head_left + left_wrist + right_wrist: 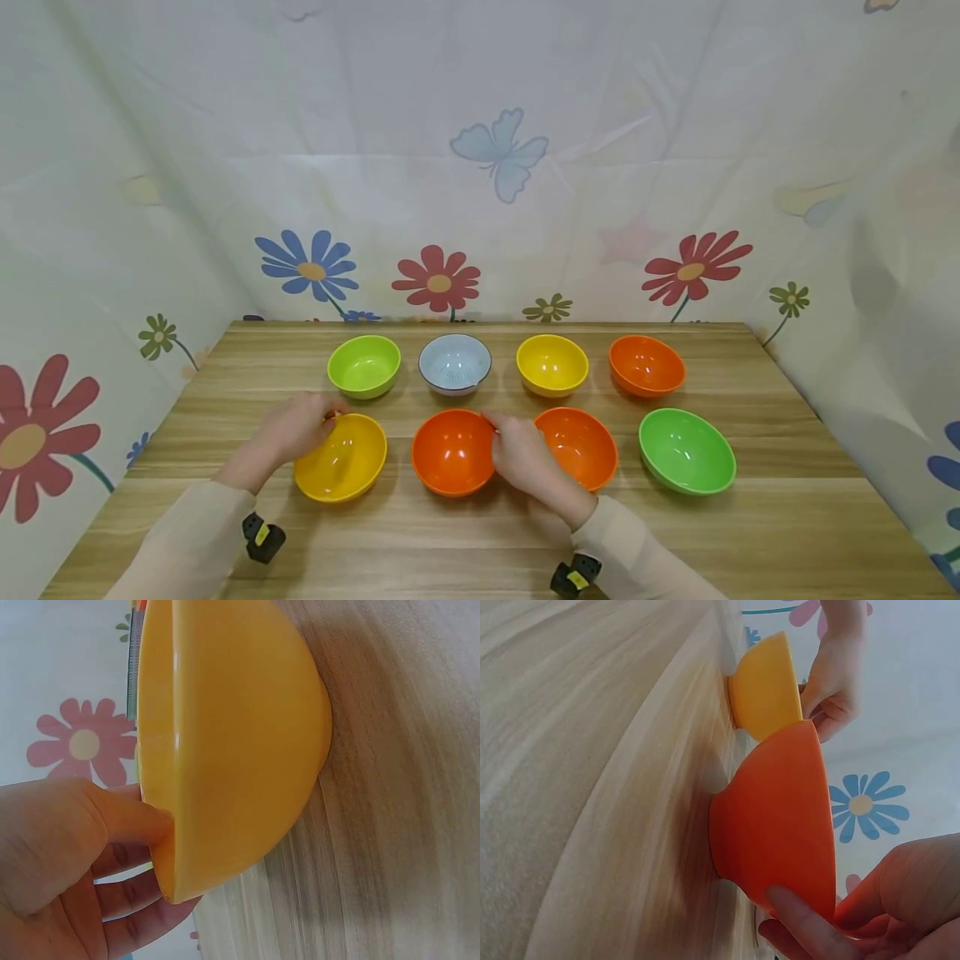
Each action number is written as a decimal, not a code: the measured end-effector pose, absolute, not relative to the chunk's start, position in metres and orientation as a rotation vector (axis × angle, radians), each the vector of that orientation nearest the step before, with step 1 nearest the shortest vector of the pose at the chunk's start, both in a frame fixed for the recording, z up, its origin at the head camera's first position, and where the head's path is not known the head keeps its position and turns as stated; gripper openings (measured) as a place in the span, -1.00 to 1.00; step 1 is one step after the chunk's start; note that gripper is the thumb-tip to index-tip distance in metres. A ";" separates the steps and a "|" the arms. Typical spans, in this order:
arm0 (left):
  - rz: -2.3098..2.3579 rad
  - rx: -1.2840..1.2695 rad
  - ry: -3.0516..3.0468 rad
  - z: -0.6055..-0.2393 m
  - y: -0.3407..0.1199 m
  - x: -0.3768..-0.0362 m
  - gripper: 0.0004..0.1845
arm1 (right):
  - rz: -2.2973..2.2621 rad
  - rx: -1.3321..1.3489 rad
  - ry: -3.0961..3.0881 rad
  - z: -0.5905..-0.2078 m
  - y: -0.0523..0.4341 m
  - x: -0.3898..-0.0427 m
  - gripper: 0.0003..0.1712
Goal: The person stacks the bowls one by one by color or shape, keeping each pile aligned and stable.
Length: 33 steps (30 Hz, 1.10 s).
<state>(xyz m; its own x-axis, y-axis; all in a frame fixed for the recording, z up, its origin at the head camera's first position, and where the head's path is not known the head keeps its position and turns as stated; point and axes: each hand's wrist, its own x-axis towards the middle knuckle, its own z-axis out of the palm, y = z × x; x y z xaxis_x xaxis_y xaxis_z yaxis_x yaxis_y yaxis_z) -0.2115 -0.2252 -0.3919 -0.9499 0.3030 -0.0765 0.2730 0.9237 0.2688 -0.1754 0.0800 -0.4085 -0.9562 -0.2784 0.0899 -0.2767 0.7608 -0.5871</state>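
In the head view, my left hand [298, 427] is at the upper left rim of a deep yellow bowl [343, 462] in the front row. Its thumb and fingers pinch that rim between them, as the left wrist view shows on the yellow bowl [232, 750]. Beside it stands an orange-red bowl [452, 454], whose right rim my right hand [517, 450] grips. Seen from the right wrist, one finger lies along the outside wall of this orange-red bowl [780, 817]. Both bowls stand upright with their bases at the wooden table.
Right of my right hand is another orange bowl [581, 450], partly covered by it, then a green bowl [686, 454]. Behind them stand a lime green bowl [365, 368], a pale blue bowl [454, 367], a yellow bowl [552, 367] and an orange bowl [647, 367]. A flowered curtain [360, 183] backs the table.
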 end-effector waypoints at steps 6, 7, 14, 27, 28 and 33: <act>0.391 0.433 2.958 -0.392 -0.226 -0.213 -0.80 | -0.997 -0.492 2.967 -0.409 0.080 -0.175 -0.59; 0.388 0.436 2.957 -0.392 -0.226 -0.213 -0.80 | -1.001 -0.497 2.965 -0.409 0.081 -0.175 -0.59; 0.376 0.423 2.959 -0.390 -0.226 -0.212 -0.80 | -1.016 -0.518 2.956 -0.408 0.082 -0.175 -0.59; 0.350 0.427 3.038 -0.393 -0.226 -0.210 -0.76 | -1.048 -0.498 2.918 -0.408 0.083 -0.177 -0.57; 0.349 0.424 3.040 -0.393 -0.226 -0.210 -0.76 | -1.050 -0.492 2.912 -0.408 0.083 -0.177 -0.57; 0.365 0.372 3.029 -0.391 -0.226 -0.208 -0.74 | -1.058 -0.486 2.903 -0.409 0.083 -0.177 -0.57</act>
